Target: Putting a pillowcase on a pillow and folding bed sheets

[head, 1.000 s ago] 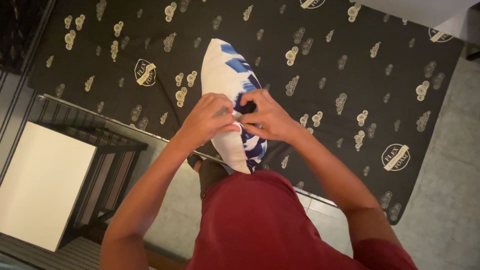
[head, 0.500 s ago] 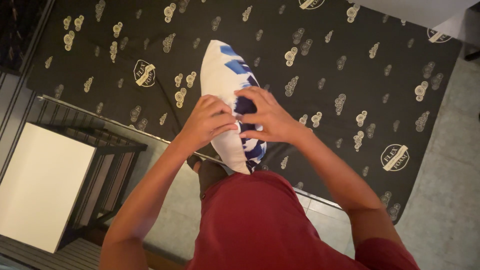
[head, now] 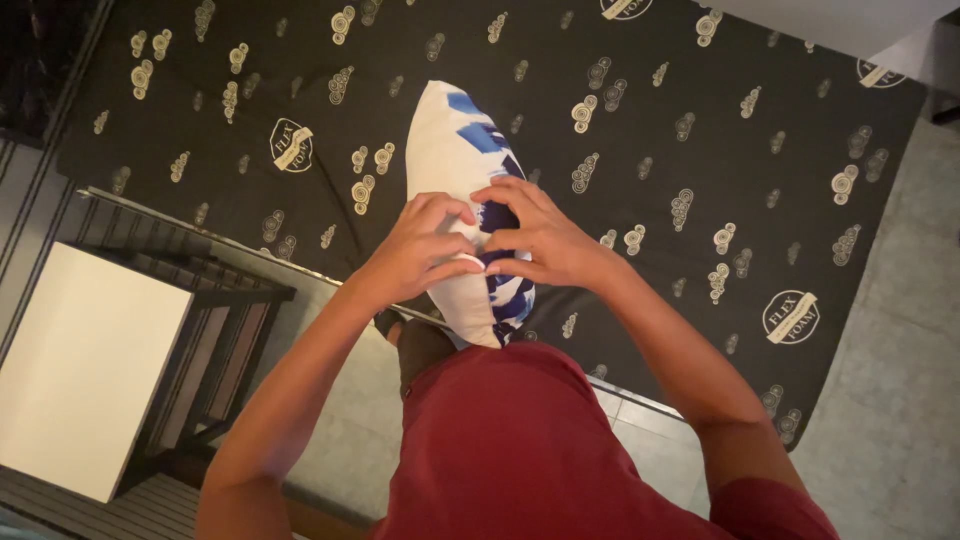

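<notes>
A white pillow with blue brush-stroke patches [head: 455, 150] stands on its edge in front of my red shirt, pointing away from me over a black mattress [head: 650, 120]. My left hand [head: 420, 250] grips its left side near the bottom, fingers curled onto the fabric. My right hand [head: 535, 235] presses the right side at the same height, fingertips meeting the left hand's across the pillow's edge. The pillow's lower corner sits against my waist.
The black mattress with gold round patterns fills the upper view. A white-topped table with a dark frame [head: 80, 370] stands at the lower left, beside a dark metal rack [head: 190, 260]. Grey tiled floor [head: 900, 380] lies to the right.
Both hands have shifted slightly on the pillow, the fingers of the right hand spreading and closing toward the left hand. The pillow stays in nearly the same place.
</notes>
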